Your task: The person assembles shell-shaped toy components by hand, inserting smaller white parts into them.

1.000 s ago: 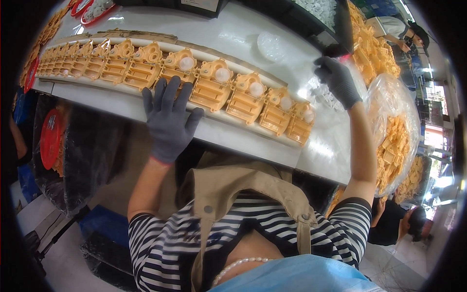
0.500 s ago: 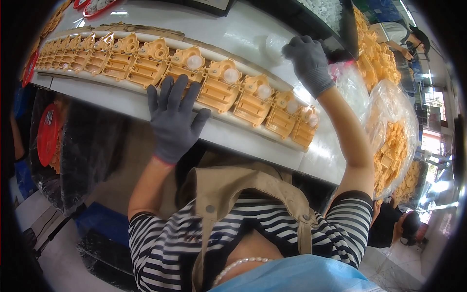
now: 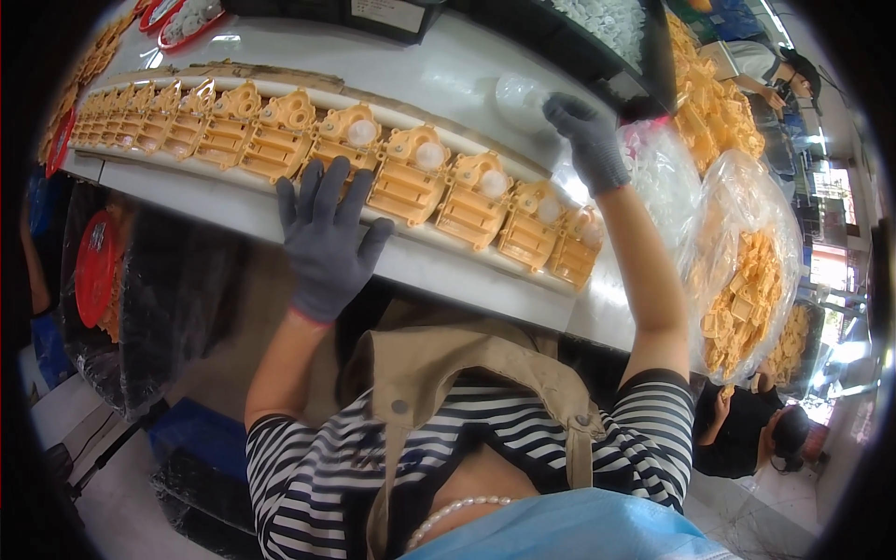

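Observation:
A long row of pale orange plastic housings (image 3: pixel 406 185) lies side by side on a white strip. Several of those at the right end carry round white discs (image 3: pixel 430 156). In a grey glove, my left hand (image 3: pixel 327 243) rests fingers spread on the front of one disc-bearing housing, pressing its fingertips on it. My right hand (image 3: pixel 586 140), gloved alike, is beyond the row at the right with its fingers bent together. Anything between those fingertips is too small to make out. Just left of them sits a translucent white round thing (image 3: pixel 516 101).
A black bin (image 3: pixel 653 89) of small white parts stands at the far right. Clear bags (image 3: pixel 793 219) and piles of orange parts (image 3: pixel 714 117) lie beyond my right arm. Red trays (image 3: pixel 191 42) are at far left. Other people (image 3: pixel 751 429) work at the right.
The whole view has shifted slightly, moving the row down and left in it. My right hand has drawn a little away from the translucent white thing. My left hand stays on the same housing.

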A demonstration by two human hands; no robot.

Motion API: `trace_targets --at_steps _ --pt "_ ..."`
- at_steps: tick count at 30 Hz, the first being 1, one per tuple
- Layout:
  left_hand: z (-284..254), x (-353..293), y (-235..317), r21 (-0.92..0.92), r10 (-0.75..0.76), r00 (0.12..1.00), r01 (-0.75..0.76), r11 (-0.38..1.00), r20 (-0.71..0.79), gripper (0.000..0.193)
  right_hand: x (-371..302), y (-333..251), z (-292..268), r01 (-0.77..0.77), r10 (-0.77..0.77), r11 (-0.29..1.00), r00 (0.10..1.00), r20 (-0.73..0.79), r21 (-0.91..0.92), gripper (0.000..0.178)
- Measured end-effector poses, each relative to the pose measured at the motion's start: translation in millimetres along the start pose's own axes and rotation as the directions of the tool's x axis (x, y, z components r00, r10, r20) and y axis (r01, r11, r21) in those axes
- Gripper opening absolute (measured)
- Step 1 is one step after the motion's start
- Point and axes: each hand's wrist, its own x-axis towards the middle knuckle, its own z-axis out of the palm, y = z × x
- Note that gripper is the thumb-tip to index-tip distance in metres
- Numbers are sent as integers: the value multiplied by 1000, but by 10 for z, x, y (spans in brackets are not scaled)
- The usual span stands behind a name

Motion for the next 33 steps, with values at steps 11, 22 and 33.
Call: trace_targets --at_steps 11,22,33 --pt "-24 -98 -56 41 -19 1000 20 999 -22 51 -12 -86 -59 -413 -194 26 891 410 910 15" --pt "-192 -7 -271 40 -109 978 118 992 -175 53 -187 -1065 1286 -83 -8 979 897 442 186 32" --pt "-143 44 -410 59 -172 979 179 982 -108 56 216 -1035 2105 809 -757 280 517 399 -517 12"
